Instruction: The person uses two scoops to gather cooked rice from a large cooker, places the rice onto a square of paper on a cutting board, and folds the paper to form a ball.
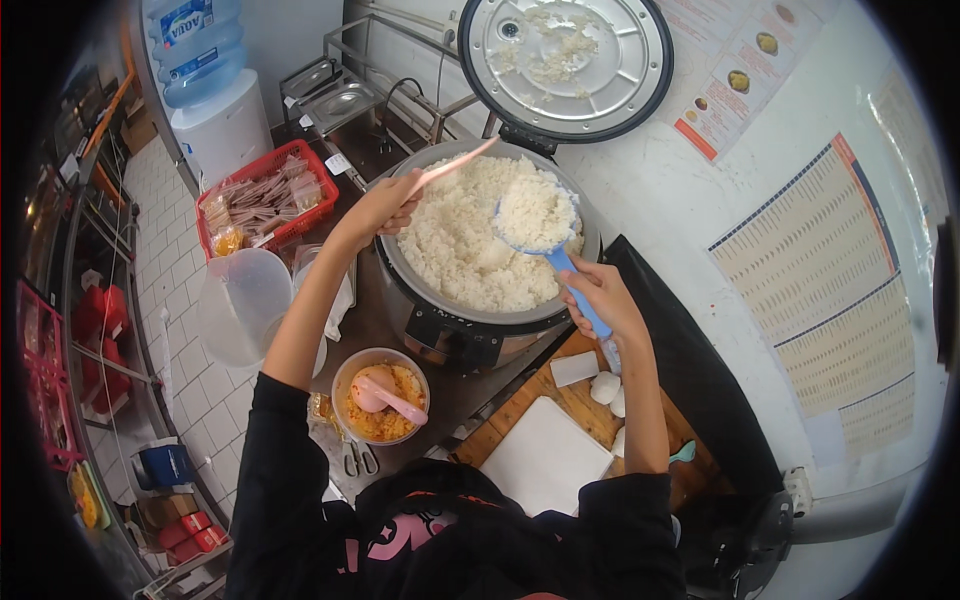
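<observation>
A large rice cooker (pixel 480 341) stands before me with its lid (pixel 581 64) raised and cooked white rice (pixel 457 247) inside. My left hand (pixel 390 204) grips a pink plastic rice paddle (pixel 454 161) over the cooker's left rim. In my right hand (pixel 600 296) is the handle of a blue plastic scoop (pixel 559 262), its bowl heaped with rice above the pot. Nearer my body, a round plastic tub (pixel 337 375) holds orange-yellow seasoned rice (pixel 379 420) with a pink ladle (pixel 390 397) lying in it.
Left of the cooker are a red basket (pixel 330 187) of small packets, a translucent plastic pitcher (pixel 244 307) and a water dispenser (pixel 225 120). Scissors (pixel 360 457) lie below the tub. White paper sheets (pixel 547 454) rest on a wooden board (pixel 487 442) near my right arm.
</observation>
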### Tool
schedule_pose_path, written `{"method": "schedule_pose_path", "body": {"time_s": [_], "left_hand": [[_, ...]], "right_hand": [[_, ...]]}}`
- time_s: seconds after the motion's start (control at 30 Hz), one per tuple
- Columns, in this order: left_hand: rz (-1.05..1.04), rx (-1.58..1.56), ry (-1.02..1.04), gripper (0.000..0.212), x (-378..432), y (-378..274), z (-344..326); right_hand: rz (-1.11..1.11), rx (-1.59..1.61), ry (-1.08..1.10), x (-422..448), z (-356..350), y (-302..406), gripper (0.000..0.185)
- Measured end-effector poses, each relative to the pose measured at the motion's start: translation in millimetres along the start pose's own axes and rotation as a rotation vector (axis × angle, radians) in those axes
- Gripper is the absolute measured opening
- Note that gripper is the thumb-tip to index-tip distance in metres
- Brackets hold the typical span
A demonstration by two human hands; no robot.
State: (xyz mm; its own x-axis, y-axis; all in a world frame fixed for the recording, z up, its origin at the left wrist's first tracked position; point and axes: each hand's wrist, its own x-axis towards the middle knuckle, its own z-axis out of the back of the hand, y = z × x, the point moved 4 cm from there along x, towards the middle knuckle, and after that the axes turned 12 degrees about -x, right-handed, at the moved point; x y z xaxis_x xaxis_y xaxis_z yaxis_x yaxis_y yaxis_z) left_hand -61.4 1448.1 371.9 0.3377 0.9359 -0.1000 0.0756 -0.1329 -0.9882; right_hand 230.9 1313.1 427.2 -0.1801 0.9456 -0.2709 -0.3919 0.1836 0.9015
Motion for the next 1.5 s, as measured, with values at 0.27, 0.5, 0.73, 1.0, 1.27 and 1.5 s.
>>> {"method": "schedule_pose_path", "body": {"time_s": [0.27,0.5,0.73,1.0,1.27,1.5], "left_hand": [[-0.277,0.517,-0.279,0.043,-18,-9,-25],[-0.751,0.545,-0.314,0.023,-97,-32,-118],[-0.191,0.330,0.464,0.008,-193,145,-263],[-0.406,0.797,0.892,0.045,-241,380,-301],[-0.535,0.896,0.940,0.050,-239,389,-303],[-0.574,0.882,0.979,0.044,-240,383,-307]], "right_hand": [[0.096,0.386,-0.067,-38,12,-40,0.043],[-0.024,0.628,-0.230,-133,13,-147,0.043],[-0.428,0.405,-0.647,-258,-46,-313,0.042],[-0.364,-0.738,-0.864,-252,-168,-429,0.062],[-0.308,-0.598,-0.836,-249,-174,-433,0.062],[-0.309,-0.545,-0.765,-255,-143,-417,0.064]]}}
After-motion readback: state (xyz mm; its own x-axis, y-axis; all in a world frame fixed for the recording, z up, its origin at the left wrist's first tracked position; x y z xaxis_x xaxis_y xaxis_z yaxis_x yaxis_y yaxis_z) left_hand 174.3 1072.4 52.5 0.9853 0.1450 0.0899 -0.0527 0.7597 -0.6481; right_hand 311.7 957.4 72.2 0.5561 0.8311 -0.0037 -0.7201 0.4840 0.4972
